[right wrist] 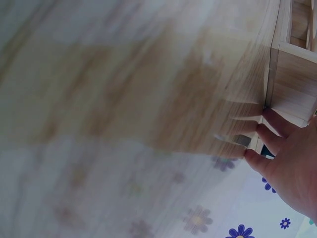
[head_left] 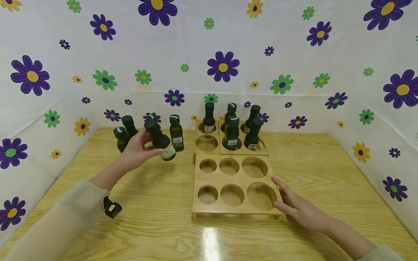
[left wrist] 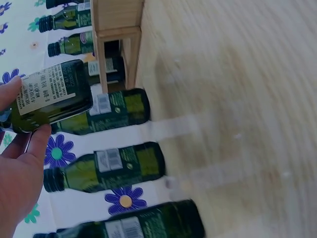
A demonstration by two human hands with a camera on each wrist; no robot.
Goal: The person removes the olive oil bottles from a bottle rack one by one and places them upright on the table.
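In the head view my left hand (head_left: 138, 148) grips a dark green glass bottle (head_left: 168, 151) between thumb and fingers, tilted, its neck to the upper left. A pale printed label (left wrist: 47, 89) shows on that bottle in the left wrist view. Other green bottles stand on the table around this hand, one (head_left: 176, 134) just to its right and another (head_left: 121, 139) to its left. My right hand (head_left: 302, 210) touches the right side of the wooden rack (head_left: 225, 209), fingers extended along its edge. The right wrist view shows several fingertips (right wrist: 251, 154) low beside the rack.
Round holes of differing sizes fill the rack's lower front tier. Several bottles, one (head_left: 232, 135) among them, stand in its raised back tier. A flowered cloth (head_left: 183, 47) hangs behind and at both sides of the wooden table (head_left: 156, 217).
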